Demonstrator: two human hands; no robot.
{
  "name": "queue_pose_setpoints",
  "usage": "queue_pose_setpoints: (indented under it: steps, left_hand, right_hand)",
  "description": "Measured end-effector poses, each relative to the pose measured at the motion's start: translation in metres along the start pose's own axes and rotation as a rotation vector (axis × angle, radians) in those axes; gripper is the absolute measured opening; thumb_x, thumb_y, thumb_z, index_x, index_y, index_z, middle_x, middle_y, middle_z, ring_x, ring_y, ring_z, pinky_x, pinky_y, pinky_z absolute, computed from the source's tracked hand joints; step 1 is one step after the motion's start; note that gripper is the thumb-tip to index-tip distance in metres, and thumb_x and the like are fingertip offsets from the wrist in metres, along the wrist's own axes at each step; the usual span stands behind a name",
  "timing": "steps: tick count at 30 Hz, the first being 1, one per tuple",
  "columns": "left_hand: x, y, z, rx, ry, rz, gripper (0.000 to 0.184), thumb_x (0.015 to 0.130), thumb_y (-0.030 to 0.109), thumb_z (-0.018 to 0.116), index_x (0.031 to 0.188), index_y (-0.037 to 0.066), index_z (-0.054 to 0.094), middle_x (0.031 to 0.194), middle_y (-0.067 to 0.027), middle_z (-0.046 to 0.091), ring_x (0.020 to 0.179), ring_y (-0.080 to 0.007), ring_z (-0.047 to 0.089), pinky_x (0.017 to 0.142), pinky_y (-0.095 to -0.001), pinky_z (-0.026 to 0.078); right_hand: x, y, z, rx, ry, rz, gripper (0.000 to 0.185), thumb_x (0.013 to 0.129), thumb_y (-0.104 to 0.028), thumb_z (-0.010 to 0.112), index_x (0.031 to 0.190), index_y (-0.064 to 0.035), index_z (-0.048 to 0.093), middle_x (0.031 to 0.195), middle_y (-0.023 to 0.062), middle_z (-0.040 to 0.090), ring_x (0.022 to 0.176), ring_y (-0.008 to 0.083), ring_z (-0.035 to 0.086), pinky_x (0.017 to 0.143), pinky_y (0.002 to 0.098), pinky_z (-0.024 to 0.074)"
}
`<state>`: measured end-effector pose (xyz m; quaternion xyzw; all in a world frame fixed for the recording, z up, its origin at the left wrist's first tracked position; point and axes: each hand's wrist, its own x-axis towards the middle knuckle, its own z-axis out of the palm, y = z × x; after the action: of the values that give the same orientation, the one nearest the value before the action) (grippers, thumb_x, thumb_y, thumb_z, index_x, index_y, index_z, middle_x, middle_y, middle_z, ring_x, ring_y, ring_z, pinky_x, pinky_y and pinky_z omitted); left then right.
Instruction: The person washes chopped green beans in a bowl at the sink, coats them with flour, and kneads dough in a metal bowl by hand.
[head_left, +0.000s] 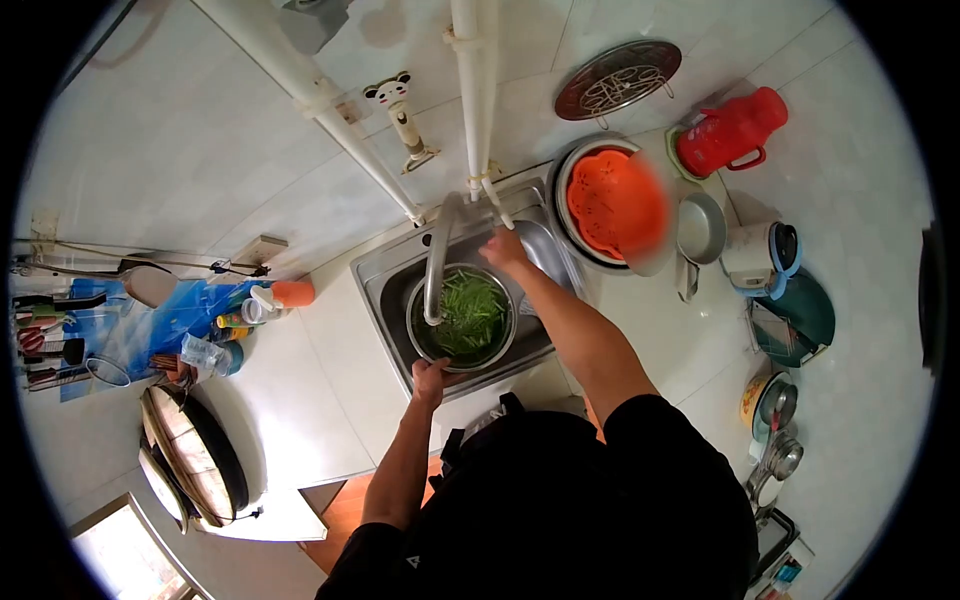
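Observation:
A round metal bowl (513,325) stands in the steel sink (400,345), with green vegetable pieces (470,312) in it. The curved faucet (437,265) reaches over the bowl's left part. My left hand (429,382) is closed on the bowl's near rim. Beyond the bowl, at the back of the sink, my right hand (503,248) is closed near the lower end of a white pipe; what its fingers hold, if anything, is hidden.
An orange colander (605,205) lies in stacked basins right of the sink, beside a metal pan (700,228) and a red thermos (730,132). Bottles (292,293) and a large round lidded pan (195,455) are at the left.

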<state>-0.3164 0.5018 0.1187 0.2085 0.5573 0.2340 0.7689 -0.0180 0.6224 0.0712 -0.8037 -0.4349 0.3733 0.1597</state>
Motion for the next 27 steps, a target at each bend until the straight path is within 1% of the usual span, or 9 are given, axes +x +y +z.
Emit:
queue_pose_setpoints:
  steps: [2,6,9,14,17,22,24,25,27]
  left_hand:
    - [-0.003,0.004,0.001,-0.015,-0.001,0.010,0.020,0.088,-0.002,0.051,0.103,-0.013,0.059,0.103,-0.0215,0.066,0.089,-0.0344,0.068,0.077,-0.0470,0.063]
    - [-0.007,0.003,-0.006,0.070,0.026,0.031,0.016,0.089,-0.002,0.053,0.096,-0.016,0.057,0.093,-0.0211,0.065,0.079,-0.0295,0.068,0.076,-0.0478,0.063]
    - [-0.010,-0.006,-0.014,0.064,-0.010,0.053,0.016,0.089,-0.002,0.053,0.096,-0.016,0.057,0.093,-0.0211,0.065,0.079,-0.0298,0.068,0.075,-0.0478,0.063]
    - [-0.012,-0.026,-0.034,0.018,-0.077,0.053,0.024,0.087,-0.003,0.052,0.108,-0.013,0.058,0.105,-0.0212,0.067,0.091,-0.0337,0.069,0.075,-0.0453,0.063]
    - [-0.021,-0.032,-0.042,0.045,-0.092,0.040,0.026,0.087,-0.004,0.051,0.110,-0.013,0.057,0.106,-0.0217,0.066,0.092,-0.0342,0.069,0.075,-0.0455,0.063]
    - [-0.050,-0.027,-0.039,0.073,-0.132,0.080,0.017,0.088,-0.003,0.051,0.094,-0.018,0.058,0.095,-0.0237,0.066,0.082,-0.0341,0.069,0.076,-0.0489,0.062]
    - [-0.054,-0.030,-0.042,0.080,-0.159,0.088,0.018,0.088,-0.002,0.051,0.095,-0.018,0.058,0.096,-0.0240,0.066,0.083,-0.0348,0.069,0.076,-0.0486,0.062]
    - [-0.057,-0.032,-0.045,0.087,-0.178,0.091,0.020,0.088,-0.002,0.051,0.096,-0.018,0.058,0.096,-0.0243,0.066,0.084,-0.0355,0.069,0.076,-0.0482,0.062]
    - [-0.061,-0.035,-0.048,0.103,-0.200,0.097,0.020,0.087,-0.002,0.050,0.097,-0.019,0.057,0.097,-0.0245,0.066,0.085,-0.0359,0.069,0.076,-0.0480,0.062]
  right_hand:
    - [-0.017,0.012,0.003,0.354,0.044,-0.056,0.047,0.086,-0.029,0.062,0.119,0.0028,0.056,0.129,0.0234,0.054,0.118,0.0351,0.054,0.096,0.0440,0.0455]
    - [-0.041,0.058,0.029,0.158,0.227,-0.245,0.033,0.083,-0.017,0.071,0.110,-0.0005,0.061,0.104,0.0120,0.067,0.095,0.0227,0.065,0.084,0.0339,0.0516]
    - [-0.107,0.055,0.019,0.404,0.153,-0.105,0.025,0.087,-0.013,0.069,0.107,0.0001,0.061,0.099,0.0098,0.067,0.096,0.0200,0.065,0.083,0.0303,0.0515]
    - [-0.125,0.155,0.097,0.690,0.038,-0.012,0.028,0.089,-0.017,0.067,0.106,0.0043,0.062,0.095,0.0117,0.068,0.087,0.0203,0.067,0.076,0.0333,0.0533]
    - [-0.199,0.086,0.043,0.931,-0.283,0.254,0.022,0.090,-0.016,0.067,0.102,0.0022,0.064,0.090,0.0090,0.068,0.079,0.0182,0.068,0.070,0.0323,0.0551]
    - [-0.235,0.087,0.059,0.826,-0.299,0.330,0.020,0.094,-0.013,0.062,0.109,-0.0001,0.062,0.093,0.0081,0.069,0.082,0.0196,0.069,0.071,0.0333,0.0570]
    - [-0.234,0.107,0.081,0.535,0.128,-0.133,0.028,0.089,-0.012,0.066,0.112,0.0009,0.059,0.099,0.0112,0.068,0.089,0.0252,0.068,0.077,0.0365,0.0550]
    - [-0.247,0.089,0.069,0.534,0.137,-0.134,0.028,0.089,-0.012,0.066,0.112,0.0009,0.059,0.099,0.0112,0.068,0.089,0.0252,0.068,0.077,0.0365,0.0550]
    - [-0.274,0.047,0.045,-0.070,0.518,-0.305,0.040,0.080,-0.013,0.071,0.116,-0.0003,0.057,0.108,0.0190,0.063,0.101,0.0353,0.062,0.087,0.0431,0.0504]
